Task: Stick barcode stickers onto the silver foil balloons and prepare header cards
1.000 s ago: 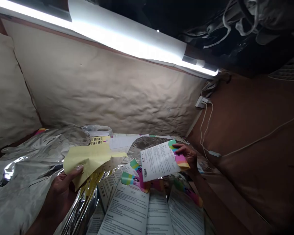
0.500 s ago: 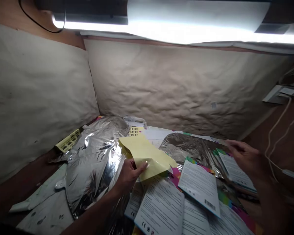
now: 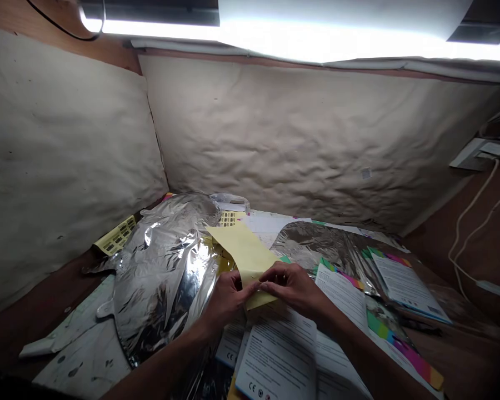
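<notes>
A plain yellow sheet (image 3: 248, 244), curled and probably the back of a label sheet, stands up in the middle of the view. My left hand (image 3: 229, 291) grips its lower left part between thumb and fingers. From the other side, my right hand (image 3: 294, 286) pinches at its lower right edge, the two thumb tips nearly touching. Whatever small thing may lie between the right fingertips is hidden. Just below both hands lie white printed cards (image 3: 279, 355) with dense text, overlapping in a loose pile. Silver foil balloons (image 3: 166, 266) lie flat beside my left hand.
Another foil balloon (image 3: 312, 244) lies behind the cards. A yellow sheet of printed labels (image 3: 116, 236) rests at the left wall, another (image 3: 229, 218) at the back. A further card (image 3: 408, 283) is at right, near white cables (image 3: 458, 244). A bright tube light (image 3: 316, 47) hangs overhead.
My right hand has come in from the far right to the yellow sheet and closed its fingers at the edge. My left hand keeps its grip, and the sheet has turned slightly more upright.
</notes>
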### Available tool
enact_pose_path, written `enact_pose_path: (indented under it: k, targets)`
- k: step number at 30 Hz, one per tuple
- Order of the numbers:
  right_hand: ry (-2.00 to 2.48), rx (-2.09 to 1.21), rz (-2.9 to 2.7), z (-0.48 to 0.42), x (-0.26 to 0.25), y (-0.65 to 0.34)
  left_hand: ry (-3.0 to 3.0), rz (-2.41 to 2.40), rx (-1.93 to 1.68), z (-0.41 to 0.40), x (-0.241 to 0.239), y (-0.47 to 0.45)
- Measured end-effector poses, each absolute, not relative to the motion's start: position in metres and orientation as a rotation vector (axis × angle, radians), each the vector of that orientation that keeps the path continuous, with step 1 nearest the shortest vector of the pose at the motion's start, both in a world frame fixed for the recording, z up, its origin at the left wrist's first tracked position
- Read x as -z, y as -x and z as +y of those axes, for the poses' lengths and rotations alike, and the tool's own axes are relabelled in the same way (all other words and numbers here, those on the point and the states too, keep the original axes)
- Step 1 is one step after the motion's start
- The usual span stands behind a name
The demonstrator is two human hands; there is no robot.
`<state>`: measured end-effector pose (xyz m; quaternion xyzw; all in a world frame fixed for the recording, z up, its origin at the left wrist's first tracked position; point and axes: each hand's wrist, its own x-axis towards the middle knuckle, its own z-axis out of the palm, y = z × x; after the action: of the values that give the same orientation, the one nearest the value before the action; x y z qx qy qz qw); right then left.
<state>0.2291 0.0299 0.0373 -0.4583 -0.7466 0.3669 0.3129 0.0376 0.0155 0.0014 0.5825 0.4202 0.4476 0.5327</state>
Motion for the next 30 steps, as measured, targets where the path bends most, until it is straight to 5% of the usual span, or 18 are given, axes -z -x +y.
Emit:
enact_pose_path:
  k: [15, 24, 30]
  targets:
    - [1.068, -0.251, -1.957, -0.038, -0.013, -0.252, -1.431, 1.019, -0.792, 0.003, 0.005, -0.051]
    - [1.643, -0.974, -1.323, 0.036, -0.012, -0.409, -1.330, 1.121, -0.714, 0.012, 0.011, -0.043]
    - [1.719, -1.040, -1.299, 0.050, 0.023, -0.426, -1.351, 1.149, -0.714, 0.014, 0.013, -0.044]
